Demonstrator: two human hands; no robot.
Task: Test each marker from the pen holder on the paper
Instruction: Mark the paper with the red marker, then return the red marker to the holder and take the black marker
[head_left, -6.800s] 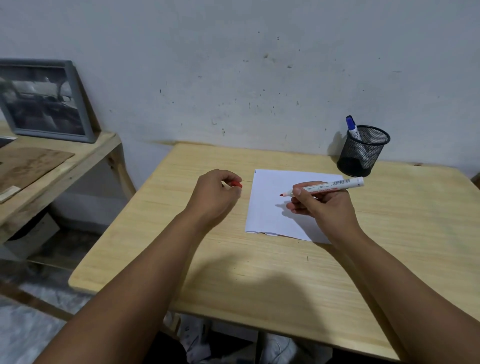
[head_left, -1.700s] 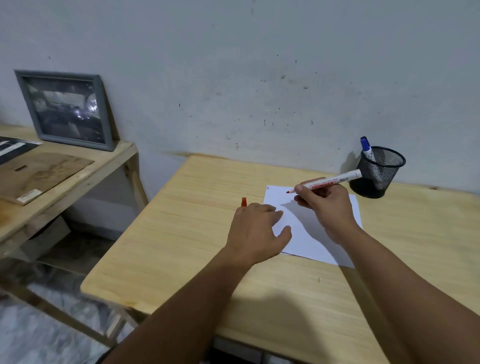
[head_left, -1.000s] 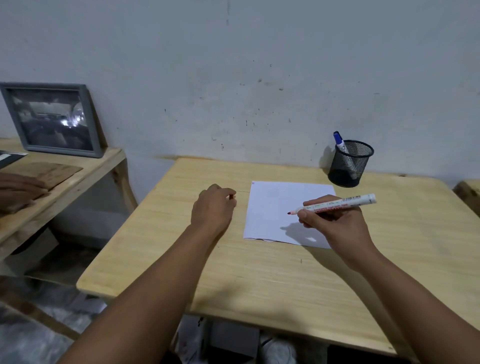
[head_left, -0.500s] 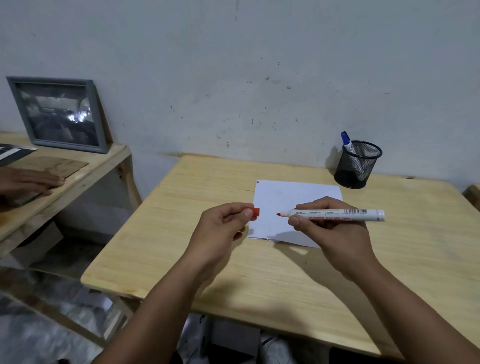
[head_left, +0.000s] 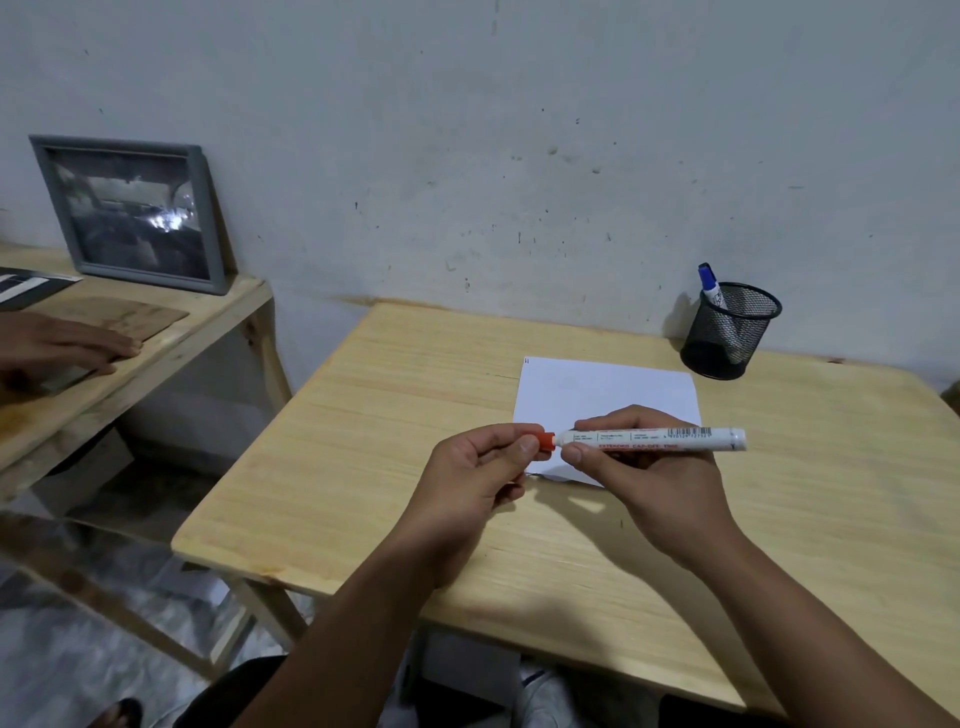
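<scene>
My left hand (head_left: 470, 470) pinches the red cap (head_left: 545, 440) against the tip of the white marker (head_left: 652, 439), gripped in my right hand (head_left: 654, 467) above the paper's (head_left: 597, 387) near edge on the tabletop (head_left: 395, 467). The mesh pen holder (head_left: 730, 332) with a blue marker (head_left: 709, 283) stands far right. Another person's hand (head_left: 67, 345) rests on the left shelf (head_left: 171, 343) by a framed picture (head_left: 135, 213).

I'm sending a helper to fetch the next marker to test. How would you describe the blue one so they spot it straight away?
Find the wooden table against the wall; at its far right corner stands a black mesh pen holder. The blue-capped marker leans inside, cap poking above the rim. The other marker, white with a red cap, is held in hand.
</scene>
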